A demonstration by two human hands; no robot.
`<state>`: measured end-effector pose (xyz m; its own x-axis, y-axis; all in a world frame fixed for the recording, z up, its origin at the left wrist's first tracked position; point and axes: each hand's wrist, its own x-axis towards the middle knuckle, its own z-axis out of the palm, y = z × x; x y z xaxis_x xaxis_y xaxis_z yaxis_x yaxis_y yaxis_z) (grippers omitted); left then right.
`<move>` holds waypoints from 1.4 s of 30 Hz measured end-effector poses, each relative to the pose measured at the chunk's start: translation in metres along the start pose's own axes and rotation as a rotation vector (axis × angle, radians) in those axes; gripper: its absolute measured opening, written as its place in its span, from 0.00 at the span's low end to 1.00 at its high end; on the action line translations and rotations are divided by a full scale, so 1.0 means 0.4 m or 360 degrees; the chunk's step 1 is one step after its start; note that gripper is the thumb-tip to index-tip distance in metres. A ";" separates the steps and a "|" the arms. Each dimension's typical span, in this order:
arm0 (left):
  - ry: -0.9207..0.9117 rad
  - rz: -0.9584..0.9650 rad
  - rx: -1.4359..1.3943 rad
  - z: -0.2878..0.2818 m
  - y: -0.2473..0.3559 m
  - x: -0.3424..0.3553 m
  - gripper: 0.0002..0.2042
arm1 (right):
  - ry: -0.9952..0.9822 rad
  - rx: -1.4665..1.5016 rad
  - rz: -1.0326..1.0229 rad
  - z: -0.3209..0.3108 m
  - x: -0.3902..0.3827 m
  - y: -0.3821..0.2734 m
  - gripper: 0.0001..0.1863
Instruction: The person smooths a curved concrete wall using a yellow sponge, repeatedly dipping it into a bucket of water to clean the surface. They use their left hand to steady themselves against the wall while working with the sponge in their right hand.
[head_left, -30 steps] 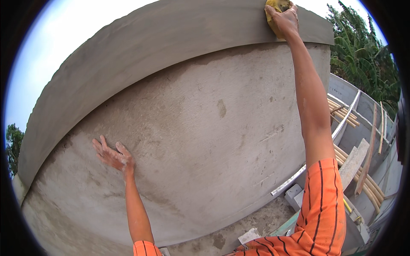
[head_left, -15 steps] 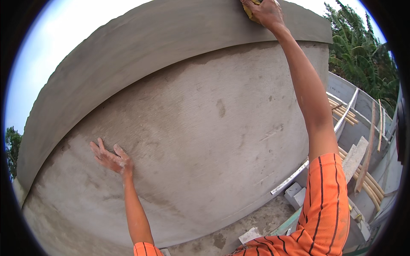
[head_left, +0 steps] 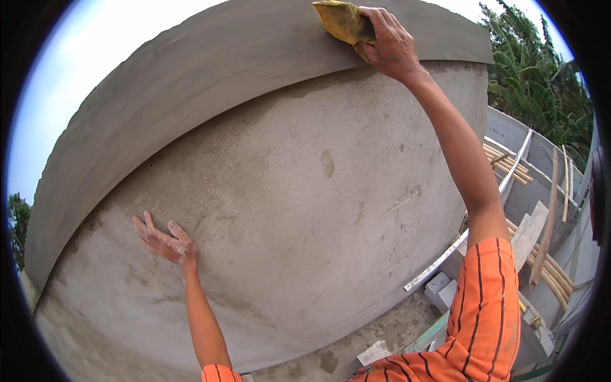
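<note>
My right hand (head_left: 391, 48) reaches up and grips a worn yellow sponge (head_left: 338, 21) with dark stains. It lies against the smooth grey plastered band (head_left: 242, 48) that runs along the top of the wall and stands out from it. Lower down, the rough plastered wall (head_left: 293, 210) carries damp brown patches. Against this wall rests my left hand (head_left: 167, 240), dusted with plaster, its fingers spread and holding nothing.
At the right lie several bamboo poles (head_left: 547, 280), a wooden plank (head_left: 546, 245) and a long white-edged bar (head_left: 436, 264). Grey blocks (head_left: 439, 291) sit at the wall's foot. Trees (head_left: 528, 83) rise behind the right end.
My right hand has come down and slightly left with the sponge along the upper band, so more of the sponge shows. The left hand has stayed nearly in place.
</note>
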<state>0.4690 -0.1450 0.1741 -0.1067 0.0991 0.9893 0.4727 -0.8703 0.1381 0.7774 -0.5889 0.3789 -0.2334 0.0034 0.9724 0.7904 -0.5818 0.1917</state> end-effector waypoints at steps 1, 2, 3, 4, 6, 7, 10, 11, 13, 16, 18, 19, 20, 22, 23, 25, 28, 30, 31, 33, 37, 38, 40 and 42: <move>0.0007 0.0007 0.0017 0.000 0.000 0.002 0.28 | 0.0039 -0.0077 0.0086 -0.012 0.016 0.037 0.28; 0.0020 0.0002 0.0003 0.009 0.004 0.002 0.28 | 0.0080 -0.0157 0.0170 -0.020 0.054 0.084 0.27; 0.0025 -0.0001 -0.0005 0.021 0.008 -0.001 0.28 | 0.0115 -0.0232 0.0260 -0.028 0.085 0.104 0.27; 0.0010 0.0008 0.0029 0.014 -0.004 -0.007 0.28 | 0.0068 -0.0074 0.0613 -0.029 0.129 -0.029 0.25; 0.0016 -0.0019 -0.0038 0.019 0.011 -0.006 0.28 | 0.0008 -0.0080 0.0389 0.027 0.154 -0.070 0.25; 0.0020 -0.0028 -0.0046 0.015 0.010 -0.004 0.28 | -0.0022 -0.0058 0.0286 0.050 0.160 -0.095 0.25; 0.0020 0.0031 -0.0002 -0.005 -0.009 0.001 0.28 | -0.0224 0.0010 -0.0114 0.044 0.072 -0.165 0.25; 0.0019 0.0053 0.0019 -0.011 -0.012 0.005 0.28 | -0.0209 0.0033 -0.0167 0.027 0.026 -0.143 0.26; 0.0034 0.0057 0.0027 -0.005 -0.007 0.006 0.28 | -0.0148 -0.0002 -0.0094 -0.015 0.017 -0.083 0.27; 0.0008 -0.0002 0.0037 0.016 0.016 -0.003 0.28 | -0.0091 -0.0104 0.0229 -0.026 0.092 -0.047 0.27; -0.0006 -0.0006 0.0009 0.015 0.008 -0.007 0.28 | -0.0156 -0.0139 0.0280 0.039 0.141 -0.130 0.26; -0.0008 -0.0007 0.0000 0.009 0.004 -0.005 0.28 | -0.0134 -0.0016 0.0031 0.061 0.139 -0.194 0.25; -0.0008 -0.0008 0.0004 0.005 0.002 -0.004 0.28 | -0.0107 0.0096 -0.0219 0.063 0.126 -0.262 0.24; -0.0005 -0.0006 -0.0003 0.000 0.002 -0.001 0.28 | -0.0181 0.0146 -0.0433 0.077 0.068 -0.298 0.27; -0.0002 0.0012 0.0009 -0.001 0.003 0.003 0.28 | -0.0187 0.0093 -0.0336 0.062 0.046 -0.271 0.26; 0.0002 0.0027 0.0052 -0.010 -0.007 0.004 0.28 | -0.0206 0.0011 -0.0157 0.003 -0.007 -0.181 0.26; 0.0015 0.0018 0.0051 0.006 0.009 -0.003 0.27 | 0.0038 -0.0177 0.0178 -0.016 0.033 -0.048 0.24; 0.0020 0.0009 0.0051 0.012 0.014 -0.005 0.27 | 0.0062 -0.0173 0.0332 -0.002 0.083 -0.069 0.24; 0.0026 0.0013 0.0050 0.014 0.018 -0.005 0.27 | 0.0007 -0.0118 0.0425 0.030 0.115 -0.122 0.24; 0.0040 0.0020 -0.0018 0.010 0.003 -0.006 0.27 | -0.0053 0.0106 -0.0001 0.082 0.133 -0.284 0.25; 0.0013 0.0001 0.0011 0.012 0.006 -0.003 0.27 | 0.0010 0.0077 -0.0285 0.158 0.118 -0.466 0.28; 0.0017 0.0016 0.0015 0.013 0.005 -0.001 0.27 | -0.0025 0.0108 -0.0401 0.167 0.108 -0.492 0.28; 0.0020 0.0033 0.0052 0.007 -0.015 -0.004 0.27 | -0.0023 0.0092 -0.0344 0.154 0.084 -0.450 0.29; 0.0012 0.0047 0.0068 0.003 -0.020 -0.001 0.27 | 0.0087 0.0084 -0.0239 0.125 0.052 -0.316 0.24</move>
<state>0.4663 -0.1374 0.1728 -0.0984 0.0697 0.9927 0.5125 -0.8515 0.1106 0.7010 -0.4746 0.3816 -0.3804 0.0419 0.9239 0.7727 -0.5345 0.3424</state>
